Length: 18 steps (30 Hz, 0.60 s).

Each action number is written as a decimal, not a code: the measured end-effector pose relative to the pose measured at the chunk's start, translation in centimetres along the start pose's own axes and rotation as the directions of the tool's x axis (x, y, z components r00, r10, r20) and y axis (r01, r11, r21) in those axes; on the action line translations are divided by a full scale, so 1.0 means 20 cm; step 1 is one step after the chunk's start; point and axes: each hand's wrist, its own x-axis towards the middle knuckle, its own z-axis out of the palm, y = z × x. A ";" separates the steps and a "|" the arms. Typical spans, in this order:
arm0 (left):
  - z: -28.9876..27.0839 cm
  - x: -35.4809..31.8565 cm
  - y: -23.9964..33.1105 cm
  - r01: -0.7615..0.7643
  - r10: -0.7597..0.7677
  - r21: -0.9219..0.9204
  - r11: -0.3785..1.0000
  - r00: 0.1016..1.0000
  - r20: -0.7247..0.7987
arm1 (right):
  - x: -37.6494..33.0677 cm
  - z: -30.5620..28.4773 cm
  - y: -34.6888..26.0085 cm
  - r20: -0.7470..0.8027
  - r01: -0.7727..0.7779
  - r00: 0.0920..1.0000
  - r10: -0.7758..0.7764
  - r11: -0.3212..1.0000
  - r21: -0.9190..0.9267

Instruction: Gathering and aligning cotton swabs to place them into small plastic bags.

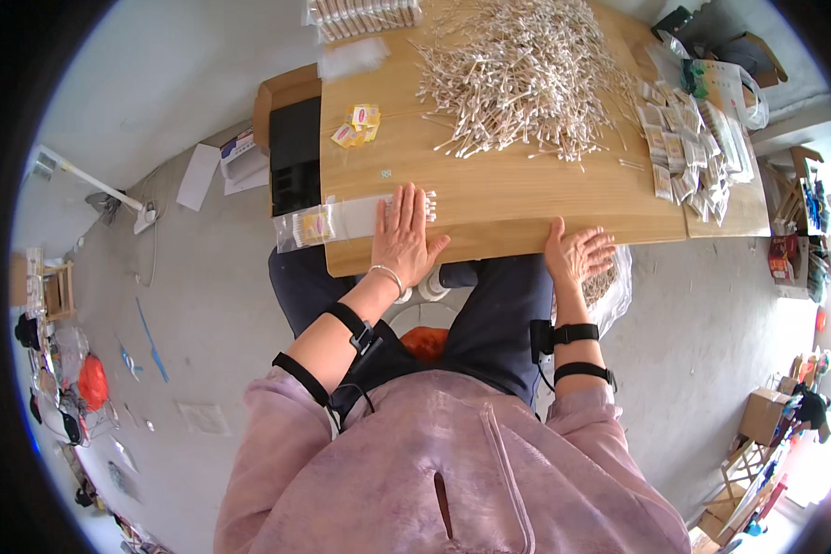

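Observation:
My left hand point(403, 235) lies flat near the wooden table's point(489, 198) front edge, fingers stretched out. Beneath it is a small row of cotton swabs point(430, 206), whose white tips show to the right of the fingers; the rest is hidden. To its left lies a clear plastic packet point(291, 231) with swabs and a yellow card inside, overhanging the table's corner. Over the front edge rests my right hand point(577, 253), fingers spread, with nothing visible in it. A big loose heap of cotton swabs point(531, 78) covers the table's far middle.
Several small yellow cards point(355, 127) lie at the left. Filled packets point(688, 152) are piled at the right. Packed swabs point(365, 17) and clear bags point(353, 57) sit at the far left. An open carton point(277, 97) adjoins the table; a plastic bag point(614, 291) hangs below my right hand.

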 end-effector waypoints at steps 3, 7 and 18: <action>0.00 -0.02 0.00 -0.031 0.031 0.003 1.000 0.999 -0.043 | -0.01 0.00 -0.09 -0.189 0.057 0.979 -0.070 0.996 -0.070; -0.01 -0.01 0.02 -0.012 0.003 -0.076 0.997 0.994 -0.112 | 0.05 -0.05 -0.47 0.154 0.400 0.869 -0.470 0.852 0.338; -0.03 0.02 0.02 0.036 -0.062 -0.183 0.983 0.988 -0.140 | 0.01 0.19 -0.84 -0.094 0.468 0.881 -0.463 0.826 0.316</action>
